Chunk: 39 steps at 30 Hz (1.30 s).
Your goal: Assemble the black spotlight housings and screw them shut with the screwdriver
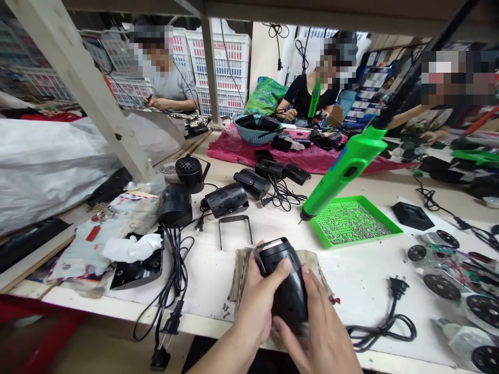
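Firm two-handed clench on a black plastic housing point(286, 275), left hand point(257, 296) and right hand point(319, 332) steadying it over a frayed cloth point(241, 275), apparently as cushioning, near a hanging green electric screwdriver point(343, 169).

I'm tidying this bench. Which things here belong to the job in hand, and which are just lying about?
Job in hand: black plastic housing gripped by the left hand and right hand, cloth pad beneath, green electric screwdriver, green tray of screws.

Lying about: black power cord, keys, crumpled white tissue.
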Motion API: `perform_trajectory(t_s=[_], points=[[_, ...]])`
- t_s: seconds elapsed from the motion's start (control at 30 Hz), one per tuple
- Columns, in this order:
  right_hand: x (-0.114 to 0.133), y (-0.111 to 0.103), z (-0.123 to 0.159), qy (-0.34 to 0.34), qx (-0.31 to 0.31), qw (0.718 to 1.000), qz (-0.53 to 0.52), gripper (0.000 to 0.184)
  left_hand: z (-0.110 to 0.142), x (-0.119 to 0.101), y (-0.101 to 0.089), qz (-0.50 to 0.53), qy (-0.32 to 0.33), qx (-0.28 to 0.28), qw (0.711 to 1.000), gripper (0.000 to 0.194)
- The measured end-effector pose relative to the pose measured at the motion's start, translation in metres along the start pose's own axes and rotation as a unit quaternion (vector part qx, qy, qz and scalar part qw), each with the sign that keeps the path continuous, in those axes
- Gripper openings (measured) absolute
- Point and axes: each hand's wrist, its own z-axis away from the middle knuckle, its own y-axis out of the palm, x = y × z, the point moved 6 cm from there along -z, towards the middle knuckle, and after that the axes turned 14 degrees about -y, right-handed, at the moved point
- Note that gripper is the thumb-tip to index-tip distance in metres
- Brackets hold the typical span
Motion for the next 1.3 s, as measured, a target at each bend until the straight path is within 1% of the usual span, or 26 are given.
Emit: perform_trajectory(t_s=[0.1, 0.2, 0.27, 0.33, 0.43, 0.5, 0.53, 0.63, 0.73, 0.87, 1.0, 1.1, 1.13, 1.23, 1.3], points=[[-0.001, 0.004, 0.005, 0.005, 0.001, 1.000, 0.000, 0.077, 0.000, 0.000, -0.004, -0.002, 0.003, -0.014, 1.000, 0.070], [-0.004, 0.005, 0.008, 0.013, 0.011, 1.000, -0.017, 0.078, -0.002, 0.000, -0.005, -0.019, 0.003, -0.011, 1.000, 0.066], [-0.005, 0.004, 0.008, 0.019, 0.029, 0.998, -0.050, 0.078, -0.004, 0.000, -0.005, -0.013, 0.000, -0.013, 1.000, 0.066], [-0.006, 0.002, 0.007, 0.049, 0.039, 0.994, -0.091, 0.074, -0.004, 0.000, -0.004, -0.007, -0.004, -0.015, 1.000, 0.071], [-0.009, -0.001, 0.007, 0.119, 0.031, 0.984, -0.128, 0.066, -0.002, 0.000, -0.004, 0.000, -0.010, -0.015, 1.000, 0.084], [-0.009, 0.000, 0.008, 0.150, 0.030, 0.978, -0.141, 0.063, -0.001, 0.000, -0.004, 0.016, -0.023, -0.001, 1.000, 0.092], [-0.009, 0.001, 0.008, 0.152, 0.030, 0.977, -0.149, 0.064, -0.001, 0.001, -0.004, 0.023, -0.030, 0.010, 0.999, 0.094], [-0.010, 0.003, 0.011, 0.140, 0.026, 0.977, -0.162, 0.065, 0.000, 0.001, -0.003, 0.034, -0.028, 0.032, 0.999, 0.092], [-0.012, 0.005, 0.013, 0.124, 0.027, 0.979, -0.160, 0.065, 0.000, 0.002, -0.004, 0.036, -0.015, 0.024, 0.999, 0.087], [-0.011, 0.005, 0.013, 0.087, 0.035, 0.988, -0.122, 0.068, -0.001, 0.004, -0.001, 0.042, -0.026, 0.020, 0.999, 0.081], [-0.013, 0.002, 0.010, 0.071, 0.054, 0.992, -0.087, 0.069, -0.002, 0.003, 0.003, 0.074, -0.042, 0.018, 0.996, 0.080], [-0.012, 0.000, 0.007, 0.038, 0.070, 0.994, -0.078, 0.078, -0.006, 0.003, 0.005, 0.082, -0.051, 0.004, 0.995, 0.075], [-0.013, 0.000, 0.007, 0.040, 0.072, 0.993, -0.080, 0.080, -0.008, 0.002, 0.005, 0.077, -0.051, -0.003, 0.996, 0.072], [-0.015, 0.001, 0.007, 0.066, 0.054, 0.992, -0.092, 0.078, -0.014, 0.001, 0.004, 0.059, -0.051, -0.026, 0.997, 0.064], [-0.015, 0.002, 0.008, 0.062, 0.028, 0.993, -0.093, 0.075, -0.016, 0.001, 0.002, 0.057, -0.048, -0.038, 0.997, 0.059]])
